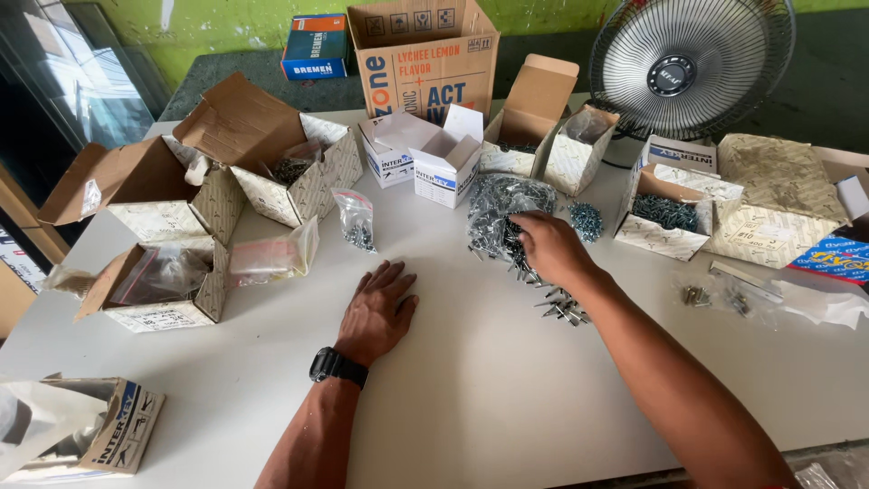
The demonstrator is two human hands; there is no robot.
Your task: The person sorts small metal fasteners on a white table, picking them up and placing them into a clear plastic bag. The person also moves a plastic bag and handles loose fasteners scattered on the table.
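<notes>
Head view, your left hand: your left hand (pixel 380 308) lies flat on the white table (pixel 489 380), palm down, fingers spread, holding nothing; a black watch (pixel 338 367) sits on the wrist.
Head view, your right hand: your right hand (pixel 550 246) reaches into the pile of screws (pixel 503 210), fingers curled down among them; you cannot tell from here whether any are pinched.
Head view, screws: the pile lies mid-table, just in front of the small white boxes (pixel 445 167); a few loose screws (pixel 563 308) trail beside your right wrist.
Head view, to your left: a small clear bag of screws (pixel 356 220) stands near open patterned cartons (pixel 272 167).
Head view, to your right: an open carton of screws (pixel 663 215) sits below the table fan (pixel 692 59).
Head view, far edge: a tall brown cardboard box (pixel 425 63).
</notes>
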